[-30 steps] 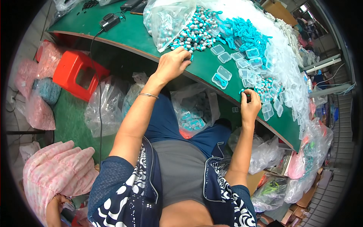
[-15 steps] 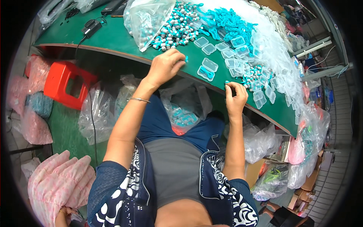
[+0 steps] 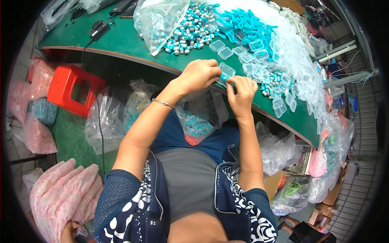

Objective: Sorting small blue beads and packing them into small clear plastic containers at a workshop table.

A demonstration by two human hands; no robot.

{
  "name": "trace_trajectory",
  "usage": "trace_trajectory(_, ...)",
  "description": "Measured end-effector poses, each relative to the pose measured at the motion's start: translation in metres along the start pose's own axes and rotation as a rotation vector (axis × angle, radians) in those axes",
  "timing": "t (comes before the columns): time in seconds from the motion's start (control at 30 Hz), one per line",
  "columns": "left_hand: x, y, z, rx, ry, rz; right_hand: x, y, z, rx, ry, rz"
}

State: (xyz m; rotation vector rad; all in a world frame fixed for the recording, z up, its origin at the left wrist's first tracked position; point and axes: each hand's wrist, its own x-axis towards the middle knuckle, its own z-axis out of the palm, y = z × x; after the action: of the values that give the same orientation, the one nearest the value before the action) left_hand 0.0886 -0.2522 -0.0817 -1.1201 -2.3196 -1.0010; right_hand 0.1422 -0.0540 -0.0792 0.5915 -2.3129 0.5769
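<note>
A small clear plastic box [image 3: 227,69] stands with its lid up at the table's near edge, partly hidden by my hands; teal shows inside it. My left hand [image 3: 199,75], wearing a bracelet, is closed in a pinch at the box's left side, on a small teal piece. From the right, my right hand [image 3: 242,93] is pinched over the same box, also with a bit of teal at its fingertips. Beyond my left hand lies a heap of small teal-and-grey striped bulb-shaped pieces [image 3: 190,30]. A smaller pile of the same pieces [image 3: 272,83] lies right of my right hand.
Looped teal cords [image 3: 249,28] lie at the back of the green table [image 3: 117,38]. More clear boxes [image 3: 302,87] heap up on the right. A clear bag [image 3: 158,24] and a black adapter [image 3: 98,29] lie farther left. A red stool [image 3: 73,91] stands below, left.
Both hands have come together over the open box, my left moving right and my right moving left. Half a second ago they were apart, each with a small teal piece at its fingertips.
</note>
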Motion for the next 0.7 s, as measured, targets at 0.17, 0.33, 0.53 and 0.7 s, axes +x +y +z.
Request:
trace_trajectory(0.17, 0.0, 0.003, -0.004, 0.031, -0.06, -0.007, 0.003, 0.005, 0.0, 0.02, -0.124, -0.052)
trace_trajectory(0.33, -0.001, 0.008, -0.007, -0.001, -0.054, -0.066, 0.006, 0.018, -0.001, 0.065, -0.067, 0.053)
trace_trajectory(0.53, -0.002, 0.003, -0.001, 0.028, -0.135, -0.098, 0.014, 0.025, 0.009, -0.291, -0.222, 0.136)
trace_trajectory(0.7, -0.004, 0.003, 0.001, 0.033, -0.115, -0.101, 0.018, 0.035, 0.014, -0.142, -0.234, 0.177)
